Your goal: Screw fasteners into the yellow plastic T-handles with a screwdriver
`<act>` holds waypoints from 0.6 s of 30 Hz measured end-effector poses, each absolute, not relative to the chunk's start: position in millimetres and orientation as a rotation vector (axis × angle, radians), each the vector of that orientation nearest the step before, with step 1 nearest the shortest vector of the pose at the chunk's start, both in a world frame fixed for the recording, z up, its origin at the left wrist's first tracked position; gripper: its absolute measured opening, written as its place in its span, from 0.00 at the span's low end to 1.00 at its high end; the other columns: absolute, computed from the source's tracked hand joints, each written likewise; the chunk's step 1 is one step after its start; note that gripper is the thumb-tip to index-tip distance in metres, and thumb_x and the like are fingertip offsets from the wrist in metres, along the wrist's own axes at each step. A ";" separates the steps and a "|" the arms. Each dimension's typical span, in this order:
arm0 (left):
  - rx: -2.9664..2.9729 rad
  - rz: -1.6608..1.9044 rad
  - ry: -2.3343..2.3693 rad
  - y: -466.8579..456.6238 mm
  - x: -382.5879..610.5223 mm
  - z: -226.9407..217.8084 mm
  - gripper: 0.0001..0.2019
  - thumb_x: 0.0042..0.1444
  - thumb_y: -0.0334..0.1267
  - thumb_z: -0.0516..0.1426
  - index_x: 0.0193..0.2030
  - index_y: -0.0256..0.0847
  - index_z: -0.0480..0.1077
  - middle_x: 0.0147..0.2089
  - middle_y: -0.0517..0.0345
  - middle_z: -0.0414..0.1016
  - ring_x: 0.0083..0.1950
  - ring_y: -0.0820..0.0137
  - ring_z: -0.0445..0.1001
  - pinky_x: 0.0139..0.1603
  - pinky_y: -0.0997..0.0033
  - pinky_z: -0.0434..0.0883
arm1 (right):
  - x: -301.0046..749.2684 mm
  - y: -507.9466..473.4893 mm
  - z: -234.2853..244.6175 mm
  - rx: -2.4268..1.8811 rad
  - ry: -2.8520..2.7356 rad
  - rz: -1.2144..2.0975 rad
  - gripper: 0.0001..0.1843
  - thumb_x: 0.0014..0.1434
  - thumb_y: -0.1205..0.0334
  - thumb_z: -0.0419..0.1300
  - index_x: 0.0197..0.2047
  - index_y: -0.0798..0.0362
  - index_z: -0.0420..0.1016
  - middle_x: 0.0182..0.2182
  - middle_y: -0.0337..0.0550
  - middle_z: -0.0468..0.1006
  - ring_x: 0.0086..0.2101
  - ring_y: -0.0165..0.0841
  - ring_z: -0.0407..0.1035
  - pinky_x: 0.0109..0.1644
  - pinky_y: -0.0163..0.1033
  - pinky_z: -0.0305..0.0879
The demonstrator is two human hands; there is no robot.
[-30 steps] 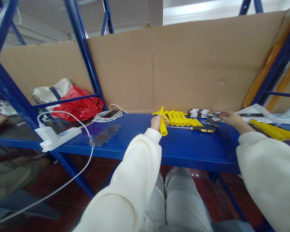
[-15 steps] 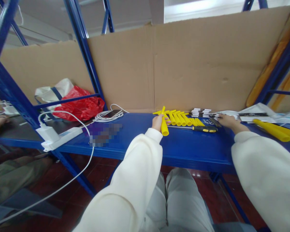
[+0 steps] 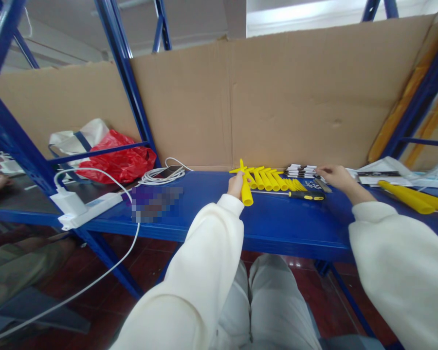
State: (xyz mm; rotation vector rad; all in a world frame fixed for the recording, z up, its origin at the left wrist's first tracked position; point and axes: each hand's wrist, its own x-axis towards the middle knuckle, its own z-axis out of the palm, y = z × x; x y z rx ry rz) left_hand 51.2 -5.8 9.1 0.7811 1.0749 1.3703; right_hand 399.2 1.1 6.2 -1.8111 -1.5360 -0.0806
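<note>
My left hand (image 3: pixel 235 184) is closed around a yellow tapered tube (image 3: pixel 246 193) with thin yellow arms crossing near its top. It holds the piece above the blue shelf. My right hand (image 3: pixel 334 176) is reaching over the back of the shelf, fingertips pinched together at the right end of a stack of small white-and-black packets (image 3: pixel 300 171). Whatever lies between those fingers is too small to see. Below that hand are a flat grey metal piece (image 3: pixel 323 185) and some small silvery parts (image 3: pixel 311 184). A screwdriver with a black-and-yellow handle (image 3: pixel 306 195) lies in front.
Several yellow tube pieces (image 3: pixel 266 181) lie in a row beside smaller yellow cones (image 3: pixel 295 184). Longer yellow tubes (image 3: pixel 409 197) rest at right. A coiled white cable (image 3: pixel 160 176), power strip (image 3: pixel 95 209) and red bag (image 3: pixel 120 158) are at left. Cardboard (image 3: pixel 295 97) walls the back.
My right hand has shifted left and slightly up, from beside the grey metal piece to the end of the packet stack. My left hand still holds the yellow tube, nearly unmoved.
</note>
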 end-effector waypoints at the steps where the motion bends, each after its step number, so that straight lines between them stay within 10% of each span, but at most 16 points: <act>1: 0.777 1.377 1.064 -6.2 51.1 9.5 0.10 0.70 0.32 0.57 0.46 0.33 0.81 0.20 0.62 0.72 0.17 0.73 0.64 0.24 0.73 0.66 | 390.4 -3.7 10.7 -1.821 -1.577 -0.031 0.09 0.64 0.62 0.65 0.31 0.51 0.83 0.35 0.48 0.87 0.42 0.44 0.81 0.52 0.46 0.75; 10: 0.755 1.323 0.987 -5.4 52.2 7.7 0.07 0.72 0.37 0.59 0.44 0.37 0.77 0.20 0.65 0.67 0.18 0.74 0.62 0.23 0.75 0.63 | 343.5 -29.1 3.7 -1.851 -2.089 0.201 0.13 0.43 0.56 0.81 0.27 0.45 0.82 0.33 0.44 0.87 0.38 0.48 0.81 0.48 0.50 0.79; 18: 0.938 1.144 1.059 -10.1 50.5 8.3 0.10 0.74 0.32 0.55 0.42 0.36 0.77 0.19 0.63 0.67 0.17 0.74 0.61 0.23 0.74 0.60 | 351.0 -28.5 -5.3 -1.797 -2.120 0.005 0.10 0.47 0.62 0.75 0.30 0.44 0.78 0.33 0.44 0.85 0.38 0.47 0.80 0.48 0.49 0.76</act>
